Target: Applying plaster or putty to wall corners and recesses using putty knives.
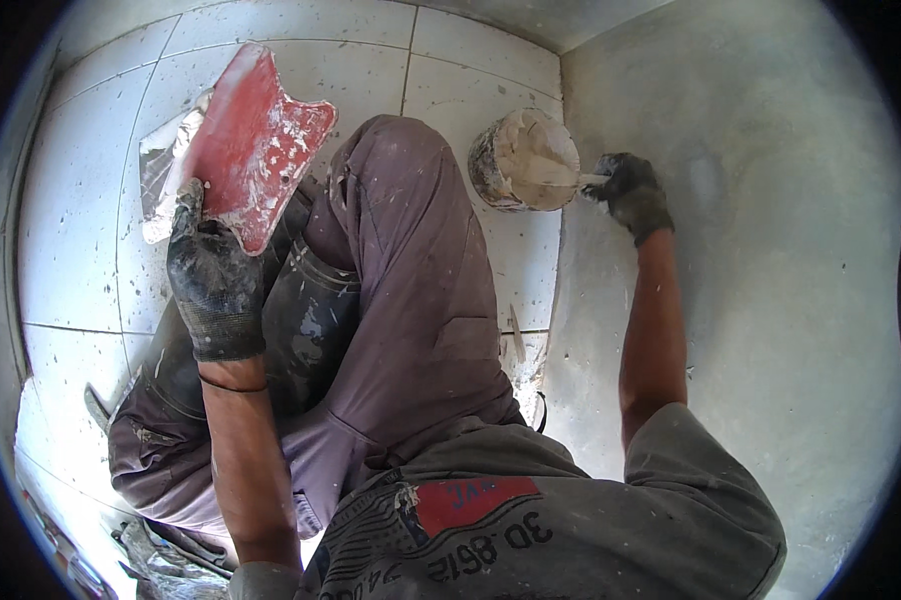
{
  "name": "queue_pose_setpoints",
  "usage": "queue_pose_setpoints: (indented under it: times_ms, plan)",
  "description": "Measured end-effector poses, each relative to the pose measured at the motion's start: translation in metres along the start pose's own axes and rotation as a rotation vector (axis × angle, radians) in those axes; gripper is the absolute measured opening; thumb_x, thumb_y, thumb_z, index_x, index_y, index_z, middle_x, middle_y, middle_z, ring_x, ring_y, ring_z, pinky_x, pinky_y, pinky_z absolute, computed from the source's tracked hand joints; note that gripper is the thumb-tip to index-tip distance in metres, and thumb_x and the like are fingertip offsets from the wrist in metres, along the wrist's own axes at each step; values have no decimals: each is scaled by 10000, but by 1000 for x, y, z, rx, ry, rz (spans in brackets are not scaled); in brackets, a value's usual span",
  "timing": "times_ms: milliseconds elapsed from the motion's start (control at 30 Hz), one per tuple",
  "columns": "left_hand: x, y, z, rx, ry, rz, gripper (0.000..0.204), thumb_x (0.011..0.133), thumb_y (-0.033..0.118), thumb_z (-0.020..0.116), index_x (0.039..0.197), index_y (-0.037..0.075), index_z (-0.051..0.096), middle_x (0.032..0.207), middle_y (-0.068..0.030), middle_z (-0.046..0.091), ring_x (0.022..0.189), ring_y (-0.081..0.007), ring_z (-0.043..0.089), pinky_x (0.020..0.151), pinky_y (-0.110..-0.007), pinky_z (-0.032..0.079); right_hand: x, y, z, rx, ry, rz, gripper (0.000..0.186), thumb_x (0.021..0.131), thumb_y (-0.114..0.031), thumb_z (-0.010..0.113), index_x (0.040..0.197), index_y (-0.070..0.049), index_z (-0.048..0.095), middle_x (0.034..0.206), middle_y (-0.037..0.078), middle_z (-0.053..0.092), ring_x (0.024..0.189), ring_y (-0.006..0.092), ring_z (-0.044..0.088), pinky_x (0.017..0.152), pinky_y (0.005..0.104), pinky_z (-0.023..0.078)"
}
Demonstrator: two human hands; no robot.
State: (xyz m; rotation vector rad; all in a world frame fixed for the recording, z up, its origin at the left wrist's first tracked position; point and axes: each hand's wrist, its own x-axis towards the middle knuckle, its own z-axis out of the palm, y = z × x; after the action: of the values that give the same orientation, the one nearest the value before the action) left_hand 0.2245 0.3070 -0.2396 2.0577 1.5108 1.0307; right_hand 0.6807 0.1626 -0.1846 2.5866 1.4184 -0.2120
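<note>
My left hand [214, 275], in a dark work glove, is closed on the lower edge of a red plastic plastering board [251, 145] smeared with white putty. Behind the board's left side shows a flat grey piece [158, 180] coated with white putty; whether my hand holds that too is unclear. At the right, my gloved right hand [631, 190] grips a thin pale putty-covered tool [593, 180]. Its far end reaches into a round bucket [489, 165] of beige putty, so its kind cannot be made out. The bucket stands on the floor beside the wall.
White floor tiles [81, 230] with dark joints and putty specks lie ahead and left. A grey plastered wall [761, 260] rises close on my right. My bent knee [401, 170] is between both hands. Crumpled dark plastic [171, 565] lies at the lower left.
</note>
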Motion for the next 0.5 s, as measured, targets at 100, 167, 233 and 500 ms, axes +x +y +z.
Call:
queue_pose_setpoints:
  times_ms: [100,167,233,500]
  plan:
    - [-2,-9,5,157,18,206,423,857,56,610,1248,-76,519,1152,-213,622,1048,-239,612,915,-330,476,46,17,3,-138,-35,-16,445,714,-379,798,979,-49,659,961,146,681,893,325,653,805,407,517]
    - [1,1,1,-214,21,70,429,826,21,590,1245,-55,534,1130,-233,629,1034,-298,624,927,-356,473,86,15,10,30,-998,170,542,739,-344,773,1168,-61,600,1193,177,615,1174,228,561,964,397,448]
    - [7,-19,-15,-52,65,123,445,800,1,589,1240,-43,542,1114,-228,635,1030,-325,621,947,-382,462,97,18,7,-235,-933,-272,500,774,-384,721,1155,-84,600,1172,142,625,1130,227,581,926,395,465]
    - [25,-83,-95,696,274,52,501,771,20,596,1247,175,605,1199,-181,613,1118,-360,580,1015,-390,431,83,34,-16,-676,-335,-1281,483,855,-569,544,1166,-208,621,1139,5,648,1015,203,618,830,370,512]
